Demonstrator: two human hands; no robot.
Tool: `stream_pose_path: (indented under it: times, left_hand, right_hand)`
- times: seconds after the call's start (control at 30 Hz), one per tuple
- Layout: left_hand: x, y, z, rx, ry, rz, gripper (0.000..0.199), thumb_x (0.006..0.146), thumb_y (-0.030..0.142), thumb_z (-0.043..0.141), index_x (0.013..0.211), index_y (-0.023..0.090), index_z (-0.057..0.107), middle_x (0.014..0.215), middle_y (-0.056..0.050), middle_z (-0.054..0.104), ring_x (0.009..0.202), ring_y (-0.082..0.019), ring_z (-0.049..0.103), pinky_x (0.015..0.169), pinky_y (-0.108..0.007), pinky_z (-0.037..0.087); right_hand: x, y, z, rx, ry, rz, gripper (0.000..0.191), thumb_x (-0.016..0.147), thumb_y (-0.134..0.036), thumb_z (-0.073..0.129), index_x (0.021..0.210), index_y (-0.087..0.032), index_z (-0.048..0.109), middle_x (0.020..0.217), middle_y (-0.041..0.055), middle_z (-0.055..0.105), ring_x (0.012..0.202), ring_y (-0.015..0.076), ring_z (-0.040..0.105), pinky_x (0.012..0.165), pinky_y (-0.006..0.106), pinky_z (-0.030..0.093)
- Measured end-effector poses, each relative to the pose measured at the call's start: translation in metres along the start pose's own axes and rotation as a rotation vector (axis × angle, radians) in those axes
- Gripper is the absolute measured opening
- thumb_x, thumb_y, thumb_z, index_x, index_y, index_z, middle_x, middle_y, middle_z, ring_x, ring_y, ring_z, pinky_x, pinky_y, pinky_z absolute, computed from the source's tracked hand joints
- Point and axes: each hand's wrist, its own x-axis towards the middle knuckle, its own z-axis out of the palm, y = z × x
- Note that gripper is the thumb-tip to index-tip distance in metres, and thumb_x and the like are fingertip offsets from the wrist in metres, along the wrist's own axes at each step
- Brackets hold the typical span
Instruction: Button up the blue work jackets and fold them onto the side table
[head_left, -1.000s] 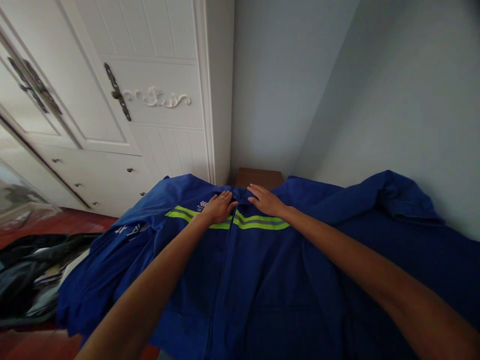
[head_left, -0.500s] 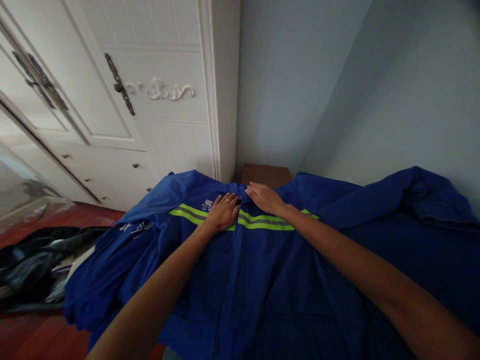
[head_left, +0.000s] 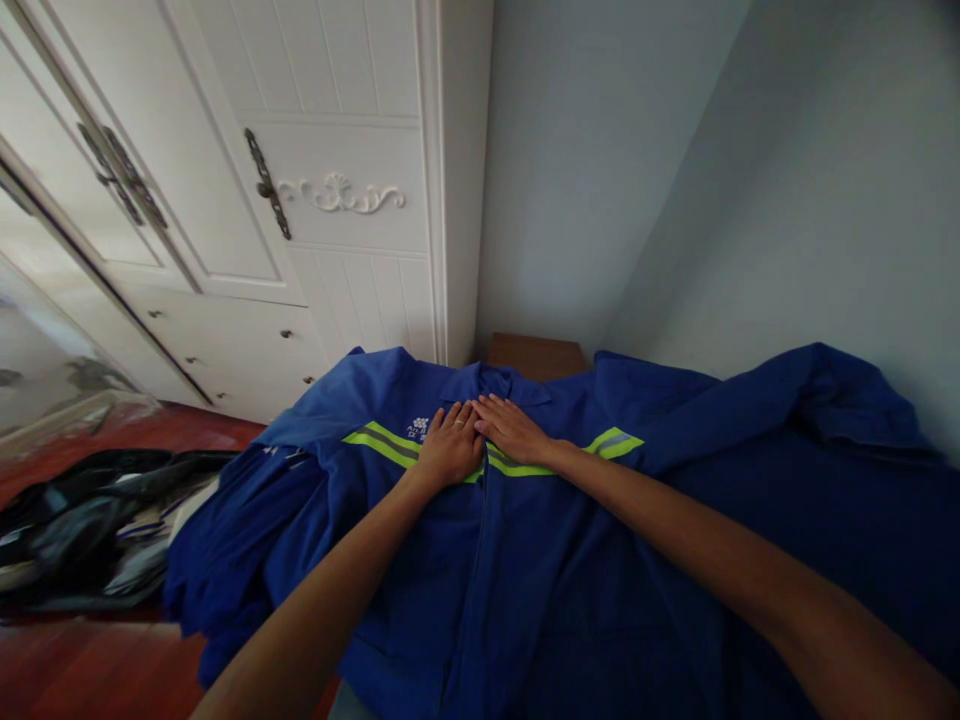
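A blue work jacket (head_left: 570, 560) with a yellow-green reflective stripe across the chest lies spread out, its collar at the far side. My left hand (head_left: 453, 444) rests flat on the chest beside a white logo, fingers stretched toward the collar, a ring on one finger. Against it lies my right hand (head_left: 513, 430), also flat, its fingertips meeting the left hand's at the front opening. One sleeve (head_left: 825, 400) reaches out to the right. Bunched blue cloth (head_left: 232, 540) hangs at the left. The surface under the jacket is mostly hidden.
A white wardrobe (head_left: 360, 150) with dark handles stands at the back left. Behind the collar is a brown wooden piece (head_left: 536, 352) by the grey wall (head_left: 570, 180). An open black bag or case (head_left: 82, 530) full of items lies on the red floor (head_left: 90, 670).
My right hand has come down from the collar onto the stripe, closer to my left hand. The collar now shows more fully. The camera view has shifted slightly left.
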Motion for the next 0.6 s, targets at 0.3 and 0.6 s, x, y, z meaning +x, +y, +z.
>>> stream_pose_path:
  times: [0.3, 0.6]
  left_hand:
    - [-0.034, 0.007, -0.007, -0.003, -0.002, -0.016, 0.057, 0.098, 0.035, 0.027, 0.15, 0.012, 0.037, 0.155, -0.009, 0.036, 0.145, -0.027, 0.03, 0.119, -0.049, 0.023]
    - [-0.064, 0.012, -0.02, -0.084, -0.044, -0.007, 0.057, 0.098, 0.036, 0.032, 0.147, 0.01, 0.039, 0.154, -0.012, 0.038, 0.144, -0.029, 0.031, 0.118, -0.05, 0.025]
  right_hand:
    - [-0.025, -0.024, 0.005, 0.004, -0.025, 0.004, 0.068, 0.102, -0.057, 0.013, 0.157, -0.018, 0.024, 0.159, 0.0063, 0.015, 0.151, 0.0238, 0.011, 0.124, 0.048, 0.013]
    - [-0.045, -0.039, 0.012, 0.186, -0.063, -0.027, 0.077, 0.098, -0.067, 0.016, 0.158, -0.019, 0.02, 0.16, 0.0079, 0.011, 0.151, 0.0238, 0.007, 0.125, 0.048, 0.01]
